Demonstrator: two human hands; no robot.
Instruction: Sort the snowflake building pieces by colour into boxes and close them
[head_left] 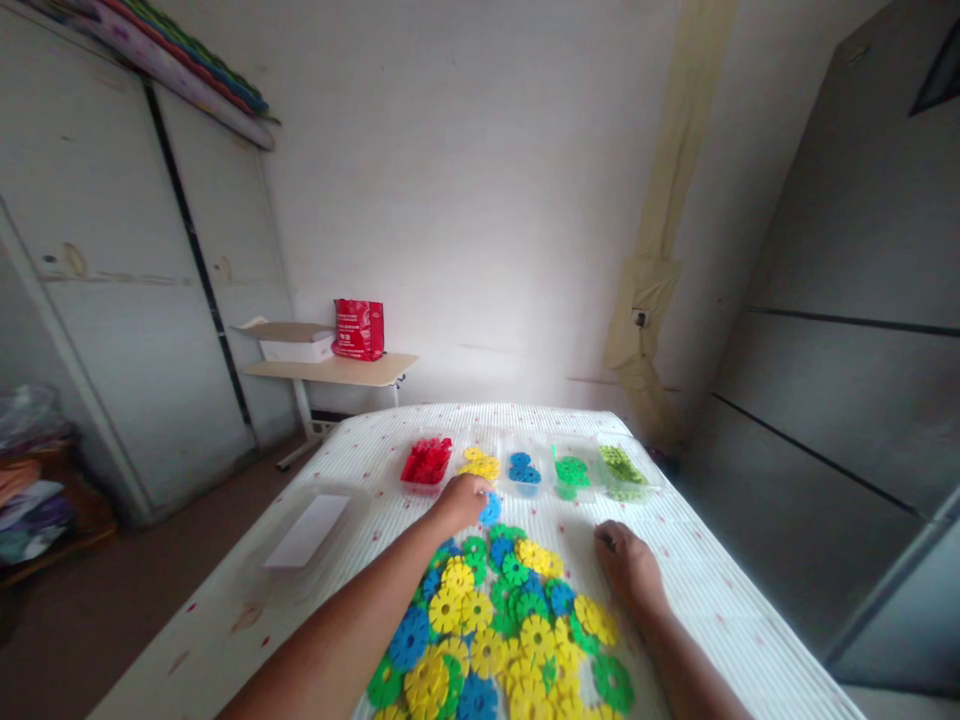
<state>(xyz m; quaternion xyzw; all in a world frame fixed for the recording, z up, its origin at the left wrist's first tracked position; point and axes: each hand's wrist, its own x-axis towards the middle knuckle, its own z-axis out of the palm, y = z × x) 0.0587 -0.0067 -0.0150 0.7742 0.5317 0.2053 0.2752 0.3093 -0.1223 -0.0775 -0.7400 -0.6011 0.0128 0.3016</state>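
Observation:
My left hand [463,503] pinches a blue snowflake-shaped plastic disc [490,508], just in front of the tubs with yellow discs [480,464] and blue discs [524,468]. To the right, my right hand [628,562] rests on the table with its fingers curled closed; whatever may be inside is hidden. Between my forearms spreads a loose pile of notched discs [489,652] in yellow, green and blue, many overlapping. The right hand lies beside the pile's edge, apart from the tubs.
Along the far side stand clear tubs holding red pieces [427,460], green discs [572,472] and light-green pieces [621,464]. A clear lid or tray with a white card [309,531] lies at left. Beyond, a side table [352,371] bears a red bag [359,329] and a box.

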